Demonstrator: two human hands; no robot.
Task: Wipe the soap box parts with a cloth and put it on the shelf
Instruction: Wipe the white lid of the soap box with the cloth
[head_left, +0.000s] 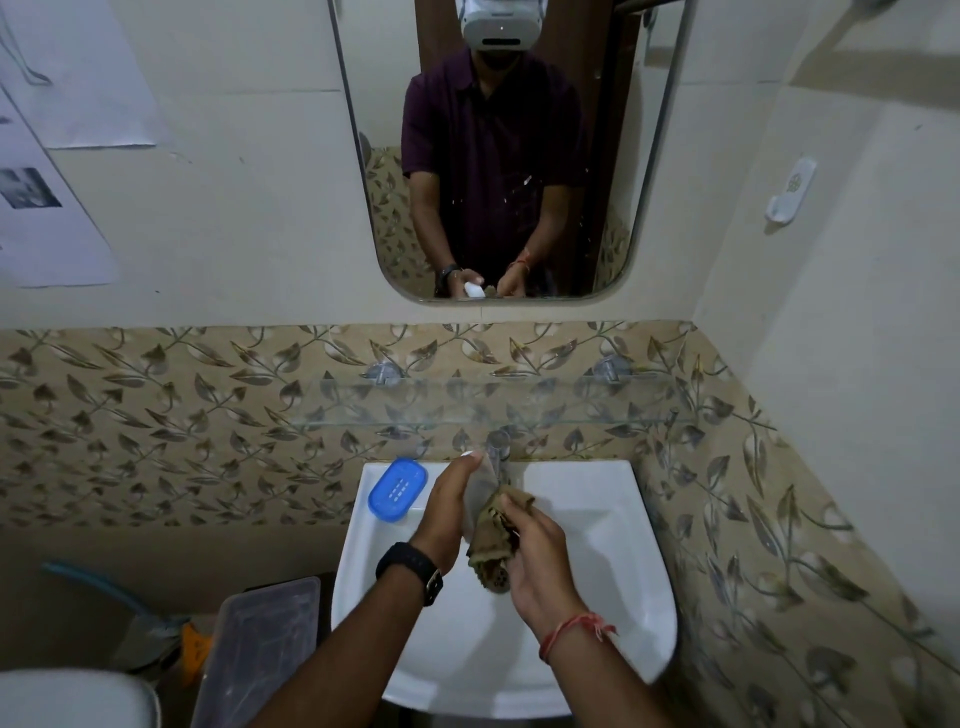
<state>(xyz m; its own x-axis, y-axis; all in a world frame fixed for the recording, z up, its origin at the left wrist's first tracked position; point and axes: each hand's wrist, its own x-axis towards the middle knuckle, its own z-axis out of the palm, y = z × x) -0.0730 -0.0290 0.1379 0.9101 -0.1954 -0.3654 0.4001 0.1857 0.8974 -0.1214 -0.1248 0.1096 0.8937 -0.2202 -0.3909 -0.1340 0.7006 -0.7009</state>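
Hands (447, 512) (540, 558) press cloth (493, 535) on apparent lid (480, 488) over sink (649, 519).

light: dim, soft, no hard shadows | brightest: white sink (597, 519) | edges: bent by wide lens | corners: darker

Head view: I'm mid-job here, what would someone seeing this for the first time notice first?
The two hands over the white sink: the left hand holds a translucent soap box part near the tap, while the right hand pinches a brown cloth at its lower edge. Next, the bright blue soap box part lying on the sink's back left corner, and the glass shelf just above, under the mirror.
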